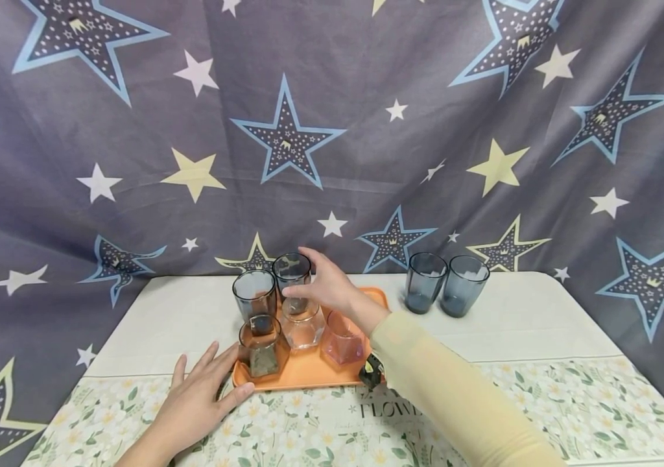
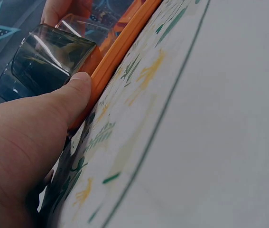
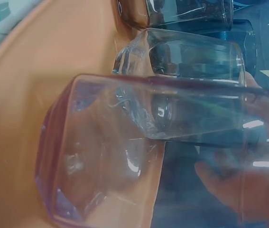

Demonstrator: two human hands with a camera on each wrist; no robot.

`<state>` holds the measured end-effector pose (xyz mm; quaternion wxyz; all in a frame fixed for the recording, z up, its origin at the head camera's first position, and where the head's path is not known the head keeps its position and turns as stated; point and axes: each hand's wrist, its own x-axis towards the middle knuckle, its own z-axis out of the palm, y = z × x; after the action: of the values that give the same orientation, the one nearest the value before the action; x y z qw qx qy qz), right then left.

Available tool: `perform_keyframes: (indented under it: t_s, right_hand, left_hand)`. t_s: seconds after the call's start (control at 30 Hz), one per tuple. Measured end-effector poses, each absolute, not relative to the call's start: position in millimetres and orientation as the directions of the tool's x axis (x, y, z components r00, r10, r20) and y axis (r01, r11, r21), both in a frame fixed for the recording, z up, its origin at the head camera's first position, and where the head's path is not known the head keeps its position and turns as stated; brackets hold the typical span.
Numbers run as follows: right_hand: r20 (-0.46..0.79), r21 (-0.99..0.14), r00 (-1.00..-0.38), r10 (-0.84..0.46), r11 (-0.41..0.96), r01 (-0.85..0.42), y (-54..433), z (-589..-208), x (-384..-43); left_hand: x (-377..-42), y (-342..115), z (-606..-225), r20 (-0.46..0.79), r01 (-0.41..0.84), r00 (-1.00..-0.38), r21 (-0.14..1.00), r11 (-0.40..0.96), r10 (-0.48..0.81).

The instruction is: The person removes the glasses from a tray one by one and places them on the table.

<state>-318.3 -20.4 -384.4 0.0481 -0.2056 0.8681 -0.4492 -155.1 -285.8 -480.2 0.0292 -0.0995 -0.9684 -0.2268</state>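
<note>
On the orange tray [image 1: 314, 376], a clear glass [image 1: 303, 332], a pink glass [image 1: 343, 344] and a smoky brown glass [image 1: 263, 353] stand toward the front. Behind them is a blue-grey glass [image 1: 250, 292]. My right hand [image 1: 332, 285] grips another blue-grey glass [image 1: 292, 267] at the tray's back, thumb in front and fingers on the far side. Its base is hidden behind the clear glass. My left hand [image 1: 200, 395] lies at the tray's front left corner, fingers extended and thumb [image 2: 79, 90] against the rim, close to the brown glass.
Two more blue-grey glasses, one on the left [image 1: 425, 282] and one on the right [image 1: 465, 285], stand close together on the table right of the tray. A small black object [image 1: 371, 371] sits by the tray's front right. A star-patterned curtain [image 1: 332, 162] hangs behind the table.
</note>
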Motion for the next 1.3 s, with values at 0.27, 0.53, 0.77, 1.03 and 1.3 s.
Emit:
perform_keyframes:
  t_s: [0.27,0.53,0.77,1.03,1.3]
  right_hand:
    - [0.097,-0.799,-0.916,-0.390,0.518,-0.306,-22.9,-386.5,-319.0]
    - [0.114,-0.791,-0.917,-0.381,0.524,-0.316,-24.9,-385.6,-319.7]
    - [0.105,-0.797,-0.919,-0.379,0.521,-0.306,-26.4,-385.3,-320.9]
    - [0.139,-0.764,-0.925,-0.353,0.556,-0.327,-27.5,-385.1,-320.4]
    - [0.163,-0.754,-0.937,-0.310,0.573,-0.321,-25.6,-387.4,-320.6]
  left_hand:
    - [-155.6,-285.7,-480.0,0.100,0.204,-0.979,0.440,0.875,0.179]
    - [-156.9,-285.7,-481.2,0.091,0.193,-0.981,0.434,0.880,0.170]
    - [-156.4,-284.9,-480.4,0.092,0.196,-0.981,0.435,0.879,0.173]
    - [-156.2,-285.3,-480.8,0.097,0.197,-0.980,0.432,0.880,0.172]
    - [-156.9,-285.7,-480.4,0.095,0.197,-0.980,0.430,0.881,0.173]
